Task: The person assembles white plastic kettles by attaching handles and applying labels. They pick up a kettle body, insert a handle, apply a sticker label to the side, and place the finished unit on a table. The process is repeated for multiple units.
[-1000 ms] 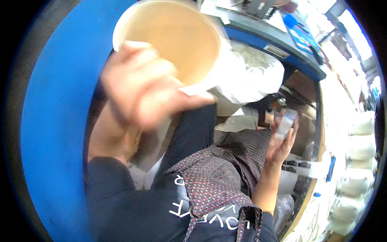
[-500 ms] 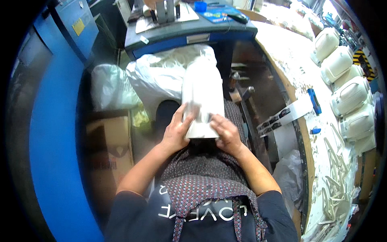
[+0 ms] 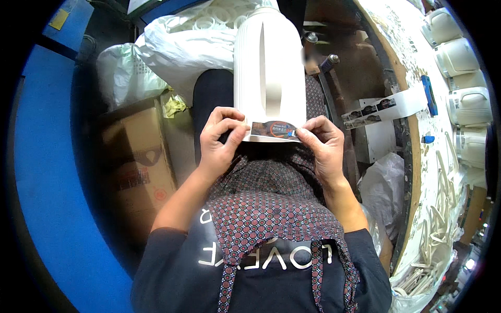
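Observation:
A white ribbed jug (image 3: 291,73) with a long slot down its middle lies in my lap, its flat end toward me. Across that end runs a dark printed label sticker (image 3: 274,130). My left hand (image 3: 222,134) pinches at the sticker's left end, thumb and forefinger against the jug's edge. At the other end, the thumb and fingers of my right hand (image 3: 324,143) grip the sticker's corner. Whether the sticker's middle is stuck down cannot be made out.
On the right, a cluttered bench (image 3: 412,156) holds a strip of labels (image 3: 383,109), a blue cutter (image 3: 429,95), several white jugs (image 3: 456,57) and pale handles (image 3: 441,224). A white bag (image 3: 182,49) of rings lies ahead, a cardboard box (image 3: 146,177) at left.
The dark label sticker now shows between my hands at the jug's near end. The jug's slotted side now faces up, and my view has tipped down closer to my lap.

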Tool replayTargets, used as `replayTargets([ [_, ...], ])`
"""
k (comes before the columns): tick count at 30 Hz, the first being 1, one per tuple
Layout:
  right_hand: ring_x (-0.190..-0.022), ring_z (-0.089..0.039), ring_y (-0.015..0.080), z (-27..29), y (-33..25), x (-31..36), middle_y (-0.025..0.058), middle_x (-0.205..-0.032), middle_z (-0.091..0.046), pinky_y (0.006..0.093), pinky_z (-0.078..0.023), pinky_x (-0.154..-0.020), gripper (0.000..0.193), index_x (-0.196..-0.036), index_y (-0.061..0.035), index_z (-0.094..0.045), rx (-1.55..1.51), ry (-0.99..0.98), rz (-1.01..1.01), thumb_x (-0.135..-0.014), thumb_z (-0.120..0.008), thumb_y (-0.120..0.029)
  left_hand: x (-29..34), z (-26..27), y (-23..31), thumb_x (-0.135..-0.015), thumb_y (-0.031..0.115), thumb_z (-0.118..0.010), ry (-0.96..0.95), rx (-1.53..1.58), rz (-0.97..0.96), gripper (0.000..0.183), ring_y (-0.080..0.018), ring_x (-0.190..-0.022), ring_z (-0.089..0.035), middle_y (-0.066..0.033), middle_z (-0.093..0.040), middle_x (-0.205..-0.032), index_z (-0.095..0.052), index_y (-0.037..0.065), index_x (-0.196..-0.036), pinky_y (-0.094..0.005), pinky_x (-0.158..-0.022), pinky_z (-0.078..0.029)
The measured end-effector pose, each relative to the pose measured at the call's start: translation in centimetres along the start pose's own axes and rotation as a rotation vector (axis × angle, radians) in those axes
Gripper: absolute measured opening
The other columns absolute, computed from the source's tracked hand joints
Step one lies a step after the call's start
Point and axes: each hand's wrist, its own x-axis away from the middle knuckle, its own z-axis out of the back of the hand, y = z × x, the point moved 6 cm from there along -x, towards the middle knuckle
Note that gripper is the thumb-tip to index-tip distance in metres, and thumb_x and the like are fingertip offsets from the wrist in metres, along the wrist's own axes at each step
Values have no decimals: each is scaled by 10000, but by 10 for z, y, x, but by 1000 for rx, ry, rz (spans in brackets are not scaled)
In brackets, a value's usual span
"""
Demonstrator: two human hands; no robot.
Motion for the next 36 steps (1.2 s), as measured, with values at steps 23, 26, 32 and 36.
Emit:
replayTargets([
  [23,-624,-487,-6,-3,2,-15,-57,-704,-599,163,-372,-562,86,-828,-19,-655,270,-9,-63,-827,-737,-42,-4,-11,5,-802,21,-728,-62,-257,-106,166,-162,-787,-564,-35,-562,-778,-588,28,-713,-511,-1070,-331],
  [26,-611,-484,-4,-4,3,-13,-56,-703,-596,174,-369,-544,103,-818,-23,-643,345,1,-38,-824,-742,-51,-3,-10,3,-791,14,-730,-73,-285,-106,187,-169,-771,-570,-38,-563,-767,-570,36,-696,-528,-1066,-336],
  [32,-651,-574,162,-3,-8,-3,74,-811,-618,288,-452,-575,288,-969,-4,-619,893,73,465,-764,-773,-134,3,-10,8,-747,67,-743,-75,-554,-315,187,-229,-756,-571,-53,-540,-780,-564,57,-694,-530,-1055,-353],
  [36,-1140,-533,310,36,-14,-18,208,-1260,-509,402,-441,-985,706,-1298,23,-468,937,250,570,-816,-729,-422,2,6,-14,-730,11,-718,-41,-561,-330,220,-363,-1134,-559,-184,-607,-1139,-578,20,-899,-480,-1023,-409],
])
